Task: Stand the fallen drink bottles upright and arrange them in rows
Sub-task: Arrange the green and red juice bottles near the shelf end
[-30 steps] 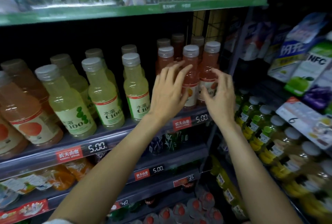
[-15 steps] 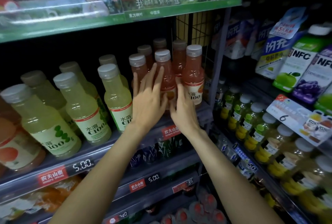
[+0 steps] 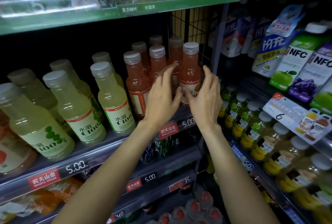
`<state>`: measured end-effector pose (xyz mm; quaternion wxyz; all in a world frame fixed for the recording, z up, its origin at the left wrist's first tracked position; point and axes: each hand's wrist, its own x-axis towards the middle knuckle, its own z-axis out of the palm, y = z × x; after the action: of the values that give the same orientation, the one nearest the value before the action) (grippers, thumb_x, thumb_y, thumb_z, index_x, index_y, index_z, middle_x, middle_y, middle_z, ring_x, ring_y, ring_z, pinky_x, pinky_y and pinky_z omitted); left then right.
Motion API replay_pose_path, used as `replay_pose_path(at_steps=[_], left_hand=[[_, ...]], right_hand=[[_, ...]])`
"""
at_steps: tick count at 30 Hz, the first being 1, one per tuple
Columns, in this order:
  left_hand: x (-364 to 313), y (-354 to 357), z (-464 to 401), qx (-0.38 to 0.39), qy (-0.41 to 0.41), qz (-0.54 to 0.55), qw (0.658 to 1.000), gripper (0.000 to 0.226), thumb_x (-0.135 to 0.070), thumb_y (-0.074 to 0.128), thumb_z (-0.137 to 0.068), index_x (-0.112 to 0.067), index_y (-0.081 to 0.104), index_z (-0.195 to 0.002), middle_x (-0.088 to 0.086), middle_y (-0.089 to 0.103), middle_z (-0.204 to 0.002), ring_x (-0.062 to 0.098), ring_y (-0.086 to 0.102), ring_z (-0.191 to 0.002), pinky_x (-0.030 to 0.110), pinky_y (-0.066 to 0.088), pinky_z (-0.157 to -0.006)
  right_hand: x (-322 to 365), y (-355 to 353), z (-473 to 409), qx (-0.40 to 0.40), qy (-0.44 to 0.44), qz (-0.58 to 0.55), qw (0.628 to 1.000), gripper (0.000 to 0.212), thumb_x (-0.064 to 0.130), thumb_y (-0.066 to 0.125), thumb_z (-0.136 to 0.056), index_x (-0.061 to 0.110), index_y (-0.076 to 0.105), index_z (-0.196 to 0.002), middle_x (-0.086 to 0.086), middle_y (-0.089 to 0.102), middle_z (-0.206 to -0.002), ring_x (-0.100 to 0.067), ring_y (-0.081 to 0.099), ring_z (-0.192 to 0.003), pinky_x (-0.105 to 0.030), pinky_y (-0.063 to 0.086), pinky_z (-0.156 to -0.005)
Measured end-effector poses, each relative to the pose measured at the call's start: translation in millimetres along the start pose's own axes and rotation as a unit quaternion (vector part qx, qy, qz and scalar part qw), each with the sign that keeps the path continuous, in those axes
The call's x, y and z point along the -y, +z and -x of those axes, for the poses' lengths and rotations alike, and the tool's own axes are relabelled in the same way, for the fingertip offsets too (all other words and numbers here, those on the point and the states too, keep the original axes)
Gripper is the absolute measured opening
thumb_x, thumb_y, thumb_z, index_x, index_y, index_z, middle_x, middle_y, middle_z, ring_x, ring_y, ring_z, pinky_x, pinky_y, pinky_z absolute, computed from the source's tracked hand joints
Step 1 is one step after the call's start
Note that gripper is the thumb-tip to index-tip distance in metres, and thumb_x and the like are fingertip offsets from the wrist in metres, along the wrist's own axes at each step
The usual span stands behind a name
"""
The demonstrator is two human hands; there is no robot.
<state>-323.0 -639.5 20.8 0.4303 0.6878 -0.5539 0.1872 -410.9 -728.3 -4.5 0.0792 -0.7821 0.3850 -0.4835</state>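
Note:
Several pink drink bottles with grey caps stand upright in rows at the right end of the shelf [image 3: 107, 152]. My right hand [image 3: 204, 101] wraps the front right pink bottle [image 3: 190, 69] around its label, thumb on the front and fingers behind. My left hand [image 3: 161, 98] is just left of it with its fingers spread and blurred, in front of the middle pink bottle [image 3: 157, 62]; it grips nothing. Another pink bottle [image 3: 136, 80] stands to the left. Pale yellow-green bottles [image 3: 115, 101] stand upright further left.
A black wire grid [image 3: 195, 24] closes the shelf's right end, close to the held bottle. Beyond it a side rack holds small lemon drink bottles [image 3: 240, 121] and NFC juice cartons [image 3: 301, 58]. Lower shelves with price rails [image 3: 149, 178] lie under my forearms.
Both hands have shifted right along the pink bottles. My right hand now curls around the front right bottle; the left has lifted off and spread.

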Motion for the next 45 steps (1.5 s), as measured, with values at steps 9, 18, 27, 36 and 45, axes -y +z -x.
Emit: replay_pose_path(at_steps=[9, 18, 27, 36, 45], left_hand=[[-8, 26, -26, 0.093, -0.109, 0.111, 0.984, 0.064, -0.025, 0.052, -0.096, -0.015, 0.02, -0.15, 0.012, 0.052, -0.136, 0.019, 0.058, -0.114, 0.032, 0.046, -0.099], [-12, 37, -32, 0.088, -0.143, 0.146, 0.975, 0.043, -0.017, 0.049, -0.096, -0.018, 0.046, -0.139, 0.005, 0.045, -0.141, 0.02, 0.052, -0.122, 0.033, 0.042, -0.103], [1, 28, -24, 0.11, -0.114, 0.182, 0.971, 0.045, -0.019, 0.045, -0.096, -0.017, 0.043, -0.141, 0.005, 0.048, -0.139, 0.014, 0.05, -0.124, 0.029, 0.04, -0.106], [-6, 56, -57, 0.091, -0.216, 0.034, 0.971, 0.048, -0.005, 0.044, -0.092, 0.004, 0.036, -0.138, 0.027, 0.047, -0.133, 0.036, 0.046, -0.125, 0.036, 0.039, -0.103], [-16, 50, -86, 0.07, -0.193, -0.029, 0.978, 0.059, -0.001, 0.052, -0.09, -0.005, 0.026, -0.143, 0.021, 0.025, -0.146, 0.033, 0.027, -0.134, 0.036, 0.024, -0.109]], right_hand=[[2, 2, -5, 0.044, 0.036, 0.024, 0.998, 0.063, 0.03, 0.051, -0.089, 0.016, 0.027, -0.146, -0.016, 0.053, -0.124, -0.038, 0.062, -0.095, -0.042, 0.048, -0.067], [-14, -8, -19, 0.025, -0.003, 0.13, 0.991, 0.068, 0.035, 0.066, -0.08, 0.01, 0.04, -0.138, -0.013, 0.047, -0.111, -0.029, 0.047, -0.096, -0.038, 0.042, -0.076], [-9, 6, -22, -0.007, 0.032, 0.1, 0.994, 0.069, 0.049, 0.068, -0.076, 0.011, 0.043, -0.127, -0.014, 0.046, -0.116, -0.03, 0.048, -0.099, -0.04, 0.044, -0.077], [-13, 5, -20, 0.0, 0.04, 0.093, 0.995, 0.063, 0.042, 0.066, -0.076, 0.013, 0.042, -0.127, -0.013, 0.043, -0.112, -0.029, 0.045, -0.094, -0.039, 0.043, -0.071], [-13, 7, -20, 0.006, 0.042, 0.081, 0.996, 0.072, 0.038, 0.072, -0.072, 0.013, 0.04, -0.132, -0.014, 0.043, -0.113, -0.028, 0.043, -0.097, -0.036, 0.045, -0.074]])
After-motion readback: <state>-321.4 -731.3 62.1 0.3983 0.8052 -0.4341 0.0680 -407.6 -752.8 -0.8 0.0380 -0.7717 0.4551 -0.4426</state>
